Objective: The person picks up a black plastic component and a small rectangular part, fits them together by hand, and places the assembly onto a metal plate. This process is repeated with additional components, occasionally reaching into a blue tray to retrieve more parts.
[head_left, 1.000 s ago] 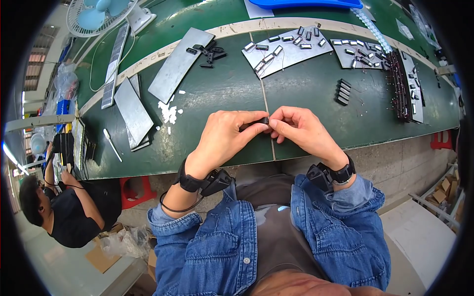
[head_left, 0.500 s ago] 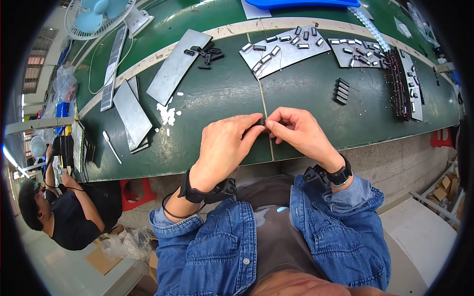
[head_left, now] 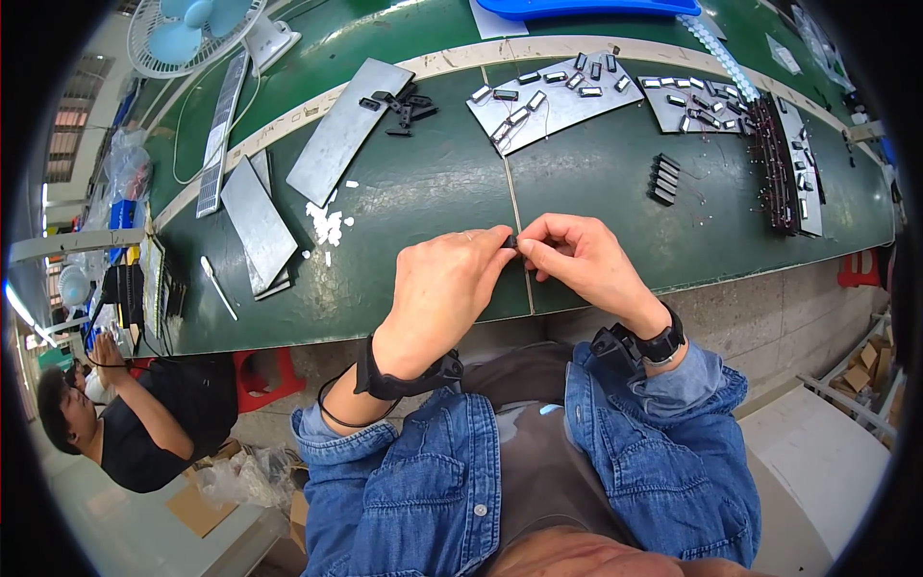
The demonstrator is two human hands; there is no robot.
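Two hands busy with a small black part

The left hand [head_left: 440, 284] pinches a small black part [head_left: 511, 242] over the green table [head_left: 413, 183]. The right hand [head_left: 582, 258] has its fingertips at the part's other side; what they grip is too tiny to tell. Ahead, to the left, black pieces [head_left: 411, 112] lie on and beside a long gray plate [head_left: 336, 139]. White bits [head_left: 327, 226] are scattered near its bottom end. To the right, five little blocks [head_left: 663, 180] sit in a row.

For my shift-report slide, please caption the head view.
Left hand and right hand meet at a small black part over a green table.
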